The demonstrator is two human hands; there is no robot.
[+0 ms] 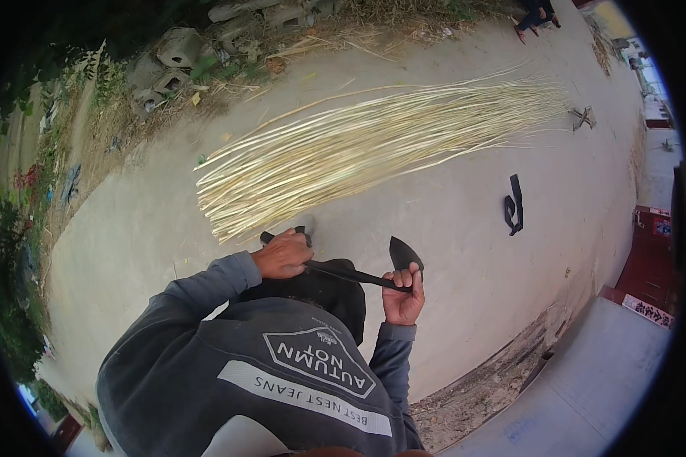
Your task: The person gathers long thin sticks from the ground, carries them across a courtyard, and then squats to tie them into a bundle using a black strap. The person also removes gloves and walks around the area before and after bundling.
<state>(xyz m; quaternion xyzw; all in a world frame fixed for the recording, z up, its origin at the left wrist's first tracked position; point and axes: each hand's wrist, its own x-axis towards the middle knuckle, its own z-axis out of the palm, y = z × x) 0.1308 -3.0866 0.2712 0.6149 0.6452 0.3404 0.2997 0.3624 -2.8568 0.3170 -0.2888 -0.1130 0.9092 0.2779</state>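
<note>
Between my two hands a black fabric strap (351, 274) is stretched in front of my body. My left hand (283, 255) is closed round its left part, where a bit sticks out past the fingers. My right hand (404, 297) grips the other part, and a wide, pointed black flap stands up beyond its fingers. Just past my hands, long pale-yellow stalks (343, 152) lie side by side on the concrete, their cut ends to the left and thin tips to the right. A second black strap (514, 207) lies loosely folded on the ground to the right.
A small crossed object (583, 118) stands by the stalks' tips. Broken concrete blocks (179, 49) and dry grass edge the ground at the far left. Another person's feet (527, 32) show at the far right. A dark red cabinet-like panel (649, 263) borders the right side.
</note>
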